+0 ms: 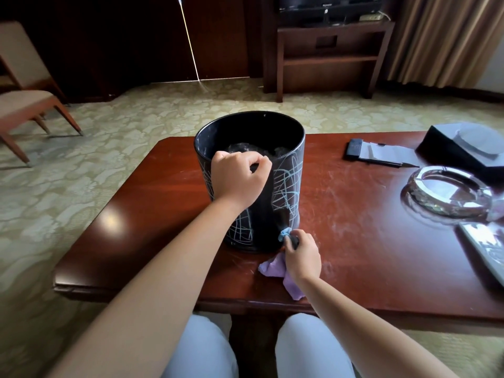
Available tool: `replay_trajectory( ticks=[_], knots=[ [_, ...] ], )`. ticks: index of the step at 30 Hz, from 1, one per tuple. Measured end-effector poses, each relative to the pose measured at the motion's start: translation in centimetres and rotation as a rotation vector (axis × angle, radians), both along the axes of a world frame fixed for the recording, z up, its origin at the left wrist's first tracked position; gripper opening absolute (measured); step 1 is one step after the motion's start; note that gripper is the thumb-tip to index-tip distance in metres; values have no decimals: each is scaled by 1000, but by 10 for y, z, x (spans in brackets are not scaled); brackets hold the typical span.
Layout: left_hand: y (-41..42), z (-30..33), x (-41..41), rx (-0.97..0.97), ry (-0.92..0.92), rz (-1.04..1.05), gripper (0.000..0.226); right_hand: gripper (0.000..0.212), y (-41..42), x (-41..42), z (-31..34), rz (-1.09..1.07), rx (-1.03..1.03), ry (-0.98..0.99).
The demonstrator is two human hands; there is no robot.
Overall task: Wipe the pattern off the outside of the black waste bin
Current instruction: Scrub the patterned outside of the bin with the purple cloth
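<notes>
The right hand's fingers (293,239) are bunched round a wad of cloth (275,266), pinching it against the foot of the bin (286,184); the rest of the cloth trails loose and lilac over the desk (354,227) under the right hand (301,255). The left hand's fingers (259,162) curl over the near rim, gripping it, with the left hand (240,177) lying against the outer wall.

The bin stands upright near the desk's front edge, between the two arms. Pale scribbles (286,186) cover much of the wall that faces the camera, so a good deal looks left to wipe.

It seems a light, stiff, smooth-walled bin, likely to slide or turn on the polished wood under a firm rub. The rim is the sound place to hold, as the left hand does, pressing down to steady it. The cloth is soft and limp; balled tight it gives a firmer rubbing face.
</notes>
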State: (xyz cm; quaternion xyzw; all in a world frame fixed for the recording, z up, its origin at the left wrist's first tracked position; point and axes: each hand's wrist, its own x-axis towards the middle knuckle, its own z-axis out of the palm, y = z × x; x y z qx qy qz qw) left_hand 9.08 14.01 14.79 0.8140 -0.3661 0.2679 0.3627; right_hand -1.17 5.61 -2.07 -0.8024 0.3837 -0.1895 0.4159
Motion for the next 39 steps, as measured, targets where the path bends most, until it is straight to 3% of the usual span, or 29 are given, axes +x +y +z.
replay_trajectory(
  ticks=[9, 16, 29, 39],
  knots=[
    [0, -1, 0, -12, -1, -4, 40, 24, -5, -10, -5, 258, -185, 129],
    [-1, -1, -1, -18, 13, -3, 36, 23, -3, -5, 2, -121, 50, 7],
    [-1, -2, 0, -48, 0, -11, 30, 27, 40, -7, 6, 225, -259, 246],
    [-1, -2, 1, -47, -2, -13, 28, 32, 29, -5, 11, 492, -516, 386]
  ],
)
